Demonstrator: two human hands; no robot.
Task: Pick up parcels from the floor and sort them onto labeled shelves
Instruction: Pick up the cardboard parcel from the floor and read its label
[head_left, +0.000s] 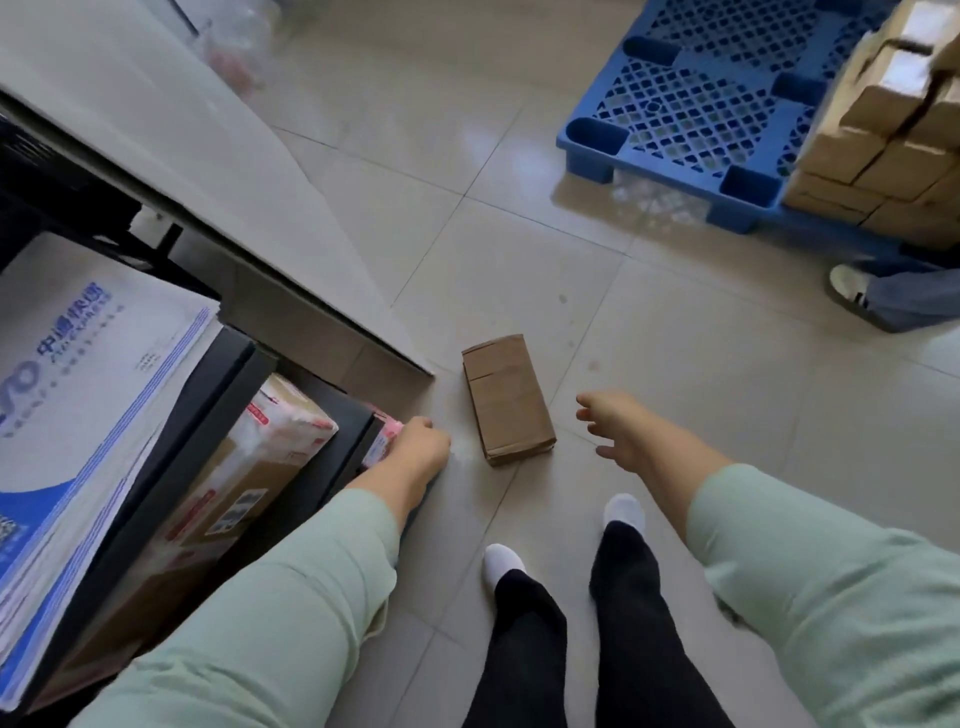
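A small brown cardboard parcel (508, 399) lies flat on the tiled floor just ahead of my feet. My right hand (623, 423) hovers to its right with the fingers spread, holding nothing and clear of the box. My left hand (418, 447) is curled on a pink-and-white parcel (382, 439) at the edge of the lowest dark shelf (340, 457). A taped cardboard box (249, 467) sits on the shelf above it, and a white and blue courier envelope (88, 364) lies higher up.
A blue plastic pallet (691, 104) stacked with cardboard boxes (883, 135) stands at the far right. Another person's shoe and trouser leg (872, 296) are beside it. A white counter edge (208, 156) runs diagonally on the left.
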